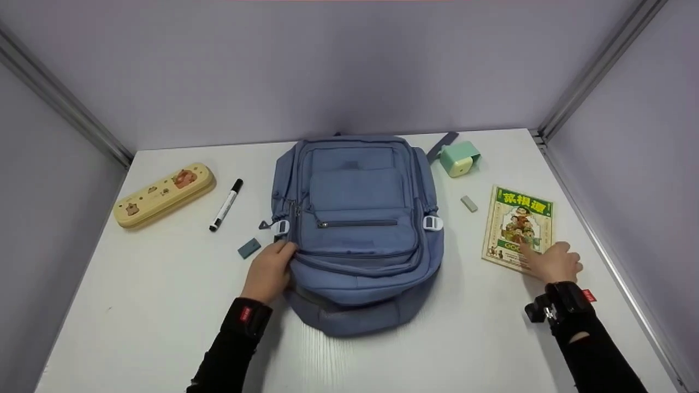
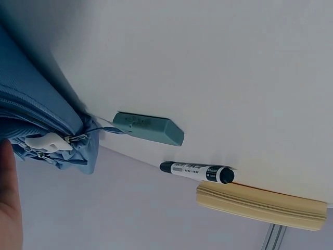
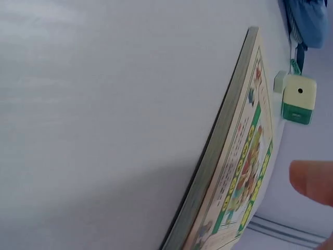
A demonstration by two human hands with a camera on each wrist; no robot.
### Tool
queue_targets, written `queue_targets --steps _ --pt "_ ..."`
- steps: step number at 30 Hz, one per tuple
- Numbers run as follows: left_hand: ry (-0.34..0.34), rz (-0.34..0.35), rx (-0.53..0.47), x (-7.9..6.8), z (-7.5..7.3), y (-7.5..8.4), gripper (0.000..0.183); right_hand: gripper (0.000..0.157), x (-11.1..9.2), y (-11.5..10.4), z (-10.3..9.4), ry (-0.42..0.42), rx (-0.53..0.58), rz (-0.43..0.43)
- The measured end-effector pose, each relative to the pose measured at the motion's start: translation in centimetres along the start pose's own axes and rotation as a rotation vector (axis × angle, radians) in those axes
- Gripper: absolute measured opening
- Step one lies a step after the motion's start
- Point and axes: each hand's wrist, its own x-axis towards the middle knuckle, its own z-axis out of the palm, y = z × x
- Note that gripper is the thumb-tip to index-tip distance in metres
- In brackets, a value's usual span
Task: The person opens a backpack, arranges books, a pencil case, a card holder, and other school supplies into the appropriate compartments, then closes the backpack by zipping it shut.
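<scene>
A blue backpack point(image 1: 355, 188) lies in the middle of the white table point(image 1: 164, 305), between the two hands. The left hand point(image 1: 267, 273) grips its left side, thumb and fingers clamped on the fabric edge just below a white buckle point(image 1: 280, 227).

The right hand point(image 1: 554, 262) is over the near right corner of a green and yellow book point(image 1: 521, 218), which lies flat on the right of the table. Its fingers are apart; the right wrist view shows a fingertip above the cover, but whether another finger touches the book I cannot tell.

Between the book and the backpack lies a small pale block point(image 1: 469, 203). Farther back stands a green and cream sharpener point(image 1: 461, 158), just beside a dark strap point(image 1: 443, 144) that sticks out past the backpack's far right side.

On the left, a dark teal eraser point(image 1: 249, 248) lies near the left hand, close to the backpack. Beyond it is a black-capped white marker point(image 1: 225, 207), tilted toward the far right, and farther left a yellow pencil case point(image 1: 158, 199). Pale panels point(image 1: 349, 71) wall in the table's far, left and right sides.
</scene>
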Motion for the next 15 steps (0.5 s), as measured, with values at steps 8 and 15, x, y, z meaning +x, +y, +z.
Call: queue_targets --steps 8,15 --pt "0.003 0.012 -0.015 -0.4 0.1 -0.1 0.029 0.097 0.9 0.1 0.3 -0.105 -0.128 0.132" --pt "0.018 0.081 -0.039 -0.9 0.2 -0.5 0.030 0.113 2.2 1.3 -0.7 -0.242 -0.100 0.144"
